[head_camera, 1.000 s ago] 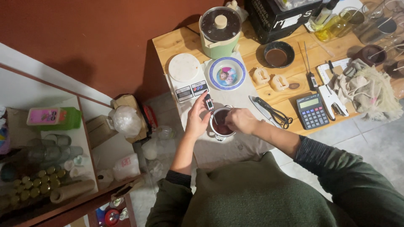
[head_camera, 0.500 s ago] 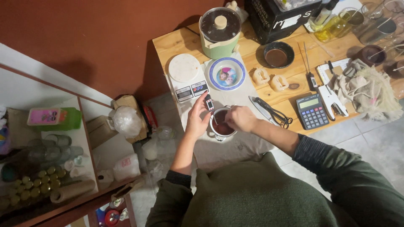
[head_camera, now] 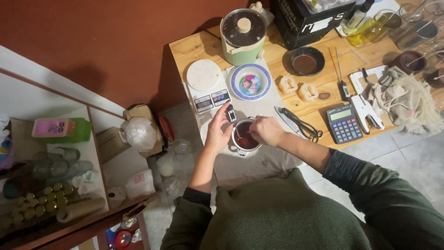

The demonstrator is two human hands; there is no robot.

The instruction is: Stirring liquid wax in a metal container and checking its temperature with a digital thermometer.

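A small metal pot point(head_camera: 245, 139) of dark red-brown liquid sits on a grey cloth at the near edge of a wooden table point(head_camera: 194, 46). My left hand point(head_camera: 219, 132) holds a black probe thermometer point(head_camera: 231, 114) with its thin stem dipped into the liquid. My right hand point(head_camera: 266, 129) rests on the pot's right rim, fingers closed; what it grips is hidden. A white kitchen scale point(head_camera: 206, 85) stands just behind my left hand.
On the table: a green pot with a dark lid point(head_camera: 243, 34), a patterned plate point(head_camera: 250, 82), a dark bowl point(head_camera: 307, 61), black scissors point(head_camera: 300, 125), a calculator point(head_camera: 344, 122), a rag point(head_camera: 404, 99). Left, a shelf point(head_camera: 99, 153) with jars and bags.
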